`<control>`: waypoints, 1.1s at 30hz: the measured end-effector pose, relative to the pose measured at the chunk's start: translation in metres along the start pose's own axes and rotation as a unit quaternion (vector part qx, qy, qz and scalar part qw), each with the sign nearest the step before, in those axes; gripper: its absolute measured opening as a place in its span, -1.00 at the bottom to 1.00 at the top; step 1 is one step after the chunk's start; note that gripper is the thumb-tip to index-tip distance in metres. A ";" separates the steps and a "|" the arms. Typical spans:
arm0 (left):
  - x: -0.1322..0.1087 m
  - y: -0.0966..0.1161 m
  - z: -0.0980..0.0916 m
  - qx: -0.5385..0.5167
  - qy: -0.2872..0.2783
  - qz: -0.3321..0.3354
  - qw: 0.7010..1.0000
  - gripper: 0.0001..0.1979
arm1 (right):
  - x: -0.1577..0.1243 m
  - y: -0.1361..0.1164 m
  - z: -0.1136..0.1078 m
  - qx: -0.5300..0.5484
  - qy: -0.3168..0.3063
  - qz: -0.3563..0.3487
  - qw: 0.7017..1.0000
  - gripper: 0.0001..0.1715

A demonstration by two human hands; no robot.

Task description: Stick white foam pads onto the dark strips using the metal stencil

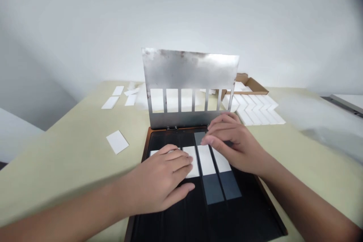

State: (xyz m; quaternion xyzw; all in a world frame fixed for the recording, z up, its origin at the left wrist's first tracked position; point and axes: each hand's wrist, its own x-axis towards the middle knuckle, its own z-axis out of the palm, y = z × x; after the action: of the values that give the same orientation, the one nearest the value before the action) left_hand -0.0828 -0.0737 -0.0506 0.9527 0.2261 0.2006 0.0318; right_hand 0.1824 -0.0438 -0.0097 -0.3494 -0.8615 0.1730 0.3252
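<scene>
The left hand (161, 177) lies flat, fingers together, over white rectangular tiles (206, 160) set side by side on a black hinged tray (227, 219), while the half-curled right hand (235, 145) rests on their far ends, neither clearly gripping, below an upright slotted steel plate (187, 70) on the bench (56, 166).

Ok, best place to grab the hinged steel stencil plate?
The top edge of the steel stencil plate, mid-span, from the front: it stands raised on its bottom hinges, and that edge is solid and free, while the lower part is thin bars.
</scene>
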 end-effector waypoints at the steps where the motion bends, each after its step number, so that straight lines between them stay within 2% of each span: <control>1: 0.005 0.001 0.001 0.003 0.002 -0.006 1.000 -0.76 | 0.001 0.005 -0.001 -0.005 0.014 -0.004 1.000 -0.68; 5: 0.019 0.007 0.011 0.046 0.030 -0.016 0.998 -0.65 | -0.011 0.033 0.005 -0.033 0.021 -0.007 0.999 -0.77; 10: 0.019 0.010 0.020 0.080 0.060 -0.001 0.995 -0.72 | -0.035 0.059 0.010 -0.038 0.032 0.000 0.999 -0.76; 14: 0.016 0.011 0.019 0.056 0.060 0.007 0.997 -0.88 | -0.039 0.057 0.008 -0.033 0.025 -0.006 0.999 -0.79; 18: 0.016 0.011 0.018 0.022 0.056 0.018 0.998 -0.78 | -0.037 0.049 0.008 -0.034 -0.004 -0.014 0.999 -0.76; 22: 0.018 0.009 0.019 0.000 0.039 0.011 0.999 -0.76 | -0.038 0.044 0.006 -0.038 -0.032 -0.023 0.999 -0.76; 23: 0.019 0.009 0.019 -0.001 0.037 0.007 0.999 -0.76 | -0.039 0.043 0.005 -0.040 -0.050 -0.025 0.998 -0.68; 27: 0.019 0.009 0.019 0.008 0.028 0.006 1.000 -0.76 | -0.043 0.037 0.004 -0.059 -0.136 -0.039 0.988 -0.05; 29: 0.018 0.010 0.018 0.014 0.027 0.008 0.999 -0.77 | -0.045 0.033 0.005 -0.067 -0.173 -0.033 0.982 0.06; 33: 0.017 0.011 0.018 0.021 0.028 0.011 0.999 -0.77 | -0.048 0.029 0.009 -0.084 -0.212 -0.024 0.973 0.11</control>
State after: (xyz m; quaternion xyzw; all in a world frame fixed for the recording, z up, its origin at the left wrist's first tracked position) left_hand -0.0573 -0.0754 -0.0595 0.9495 0.2206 0.2229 0.0034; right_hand 0.2164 -0.0590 -0.0527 -0.3103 -0.9303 0.1625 0.1089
